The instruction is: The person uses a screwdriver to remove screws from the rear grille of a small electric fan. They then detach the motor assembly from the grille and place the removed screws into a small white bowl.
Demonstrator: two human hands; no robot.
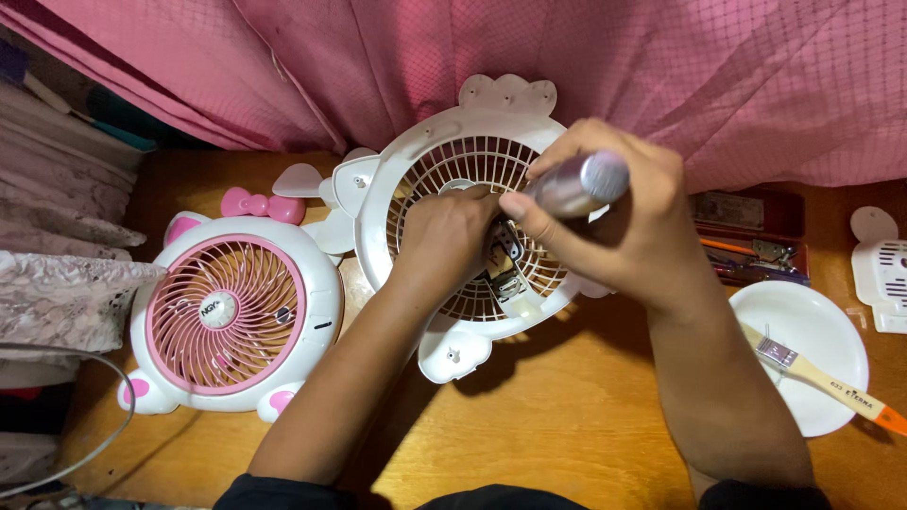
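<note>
We have the white grille (444, 179) lying flat near the middle of the wooden table (529, 425), just below the pink cloth (567, 57) that hangs along the table's far edge. It is a round fan shell with slotted ribs, ear-shaped tabs at its top and a small foot at its lower edge. At its centre sits a small metal part (505, 260) with a dark board behind it.

Our left hand (449, 241) rests on the grille's centre, fingers curled down against the ribs and the metal part; whether they pinch it we cannot tell. Our right hand (614, 217) is over the grille's right half, closed around a silvery tool (576, 184), whose handle end points up at us and whose tip is hidden by the fingers.

Left of the grille, nearly touching its rim, stands a whole fan (231, 316), white and pink with a pink bow on top and pink feet. Loose white pieces (302, 184) lie between the fan and the grille's upper left.

Right of the grille, well apart, is a white plate (803, 326) with a brush (822, 373) laid across it, its orange handle end sticking out past the rim. Above the plate, near the cloth, is an open tool case (751, 241). At the far right edge lies another white slotted cover (883, 269).

Far left of the grille, beyond the fan, are folded fabrics (57, 208) and a grey cable (94, 444).
</note>
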